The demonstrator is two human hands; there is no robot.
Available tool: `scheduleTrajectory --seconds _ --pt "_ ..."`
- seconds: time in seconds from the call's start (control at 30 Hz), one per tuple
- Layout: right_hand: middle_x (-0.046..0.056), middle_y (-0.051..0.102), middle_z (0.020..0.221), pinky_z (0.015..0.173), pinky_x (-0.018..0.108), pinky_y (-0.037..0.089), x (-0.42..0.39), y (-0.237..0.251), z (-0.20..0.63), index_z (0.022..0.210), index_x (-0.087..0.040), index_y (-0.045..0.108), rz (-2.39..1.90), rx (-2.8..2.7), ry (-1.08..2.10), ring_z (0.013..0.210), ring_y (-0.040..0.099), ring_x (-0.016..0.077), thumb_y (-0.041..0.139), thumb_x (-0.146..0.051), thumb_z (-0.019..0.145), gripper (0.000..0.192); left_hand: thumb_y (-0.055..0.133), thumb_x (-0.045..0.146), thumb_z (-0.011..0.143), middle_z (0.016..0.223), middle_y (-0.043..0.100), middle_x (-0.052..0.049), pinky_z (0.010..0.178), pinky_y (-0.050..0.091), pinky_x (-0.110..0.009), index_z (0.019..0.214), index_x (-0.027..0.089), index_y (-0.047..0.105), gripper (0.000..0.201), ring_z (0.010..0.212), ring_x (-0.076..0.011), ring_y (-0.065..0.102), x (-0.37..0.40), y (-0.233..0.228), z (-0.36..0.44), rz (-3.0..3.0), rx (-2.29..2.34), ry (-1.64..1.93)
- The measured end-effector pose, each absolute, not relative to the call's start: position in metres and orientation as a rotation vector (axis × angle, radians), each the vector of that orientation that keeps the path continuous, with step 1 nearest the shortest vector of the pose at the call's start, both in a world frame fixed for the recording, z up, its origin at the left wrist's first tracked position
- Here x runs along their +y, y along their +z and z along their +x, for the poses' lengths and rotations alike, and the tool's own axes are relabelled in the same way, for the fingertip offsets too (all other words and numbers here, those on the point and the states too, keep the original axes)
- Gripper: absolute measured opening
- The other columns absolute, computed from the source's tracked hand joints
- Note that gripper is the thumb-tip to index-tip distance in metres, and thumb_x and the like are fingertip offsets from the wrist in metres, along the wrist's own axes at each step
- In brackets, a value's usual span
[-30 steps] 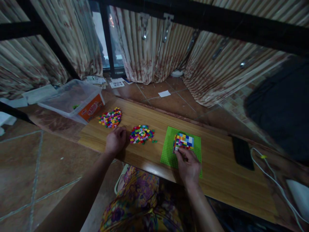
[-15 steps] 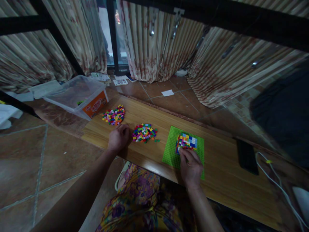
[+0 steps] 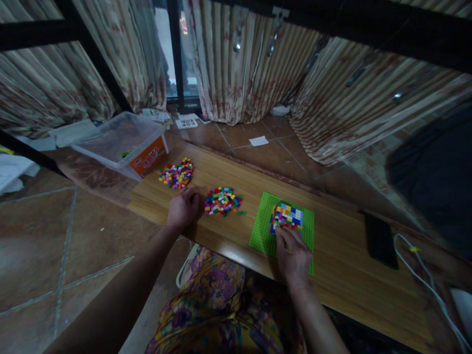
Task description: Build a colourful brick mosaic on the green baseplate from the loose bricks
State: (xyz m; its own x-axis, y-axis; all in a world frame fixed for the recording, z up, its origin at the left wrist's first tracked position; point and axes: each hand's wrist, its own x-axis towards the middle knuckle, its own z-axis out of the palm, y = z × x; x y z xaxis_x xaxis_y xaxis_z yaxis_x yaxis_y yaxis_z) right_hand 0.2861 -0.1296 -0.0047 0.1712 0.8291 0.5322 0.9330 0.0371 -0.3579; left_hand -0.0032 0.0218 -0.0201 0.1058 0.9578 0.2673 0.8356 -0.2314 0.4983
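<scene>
My right hand is over the green studded baseplate, its thumb and fingers pinched together. The fingertips touch the near edge of a multicoloured block of small toy bricks built on the plate. Anything between those fingertips is too small to make out. My left hand rests on the tabletop with its fingers curled closed, and their inner side is hidden. Just right of it lies a pile of loose toy bricks. A second pile of toy bricks lies beyond it.
The wooden table carries a black phone at the right, near a white cable. A clear plastic box with an orange label stands at the far left. Papers lie on the tiled floor before long curtains.
The whole view has shifted slightly. My right fingers stay pinched at the block's near edge, and my left hand stays curled beside the loose bricks.
</scene>
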Motion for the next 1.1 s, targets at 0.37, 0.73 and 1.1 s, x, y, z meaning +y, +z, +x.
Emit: scheduleTrajectory --seconds 0.37,0.73,1.1 --pt "0.006 0.071 0.091 0.077 0.027 0.051 -0.125 0.005 0.288 0.090 -0.019 0.070 -1.788 -1.778 -0.126 0.082 0.066 0.0154 0.043 -0.027 0.094 0.028 0.042 0.031 0.087 0.091 0.067 -0.007 0.072 0.045 -0.026 0.090 0.019 0.066 0.027 0.081 -0.0183 0.062 0.022 -0.019 -0.003 2.173 1.797 0.809" --pt "0.006 0.071 0.093 0.080 0.030 0.052 -0.131 0.006 0.276 0.095 -0.021 0.070 -1.732 -1.655 -0.199 0.085 0.067 0.0168 0.047 -0.026 0.093 0.023 0.042 0.030 0.088 0.090 0.067 -0.006 0.072 0.045 -0.026 0.091 0.019 0.065 0.026 0.081 -0.0178 0.062 0.021 -0.021 -0.004 2.179 1.766 0.836" --pt "0.006 0.065 0.095 0.083 0.030 0.048 -0.079 -0.004 0.184 0.101 -0.021 0.067 -1.620 -1.822 0.252 0.090 0.060 0.0178 0.050 -0.023 0.091 0.020 0.042 0.027 0.088 0.088 0.066 -0.006 0.072 0.044 -0.025 0.091 0.020 0.065 0.025 0.079 -0.0163 0.062 0.021 -0.019 -0.003 2.162 1.764 0.824"
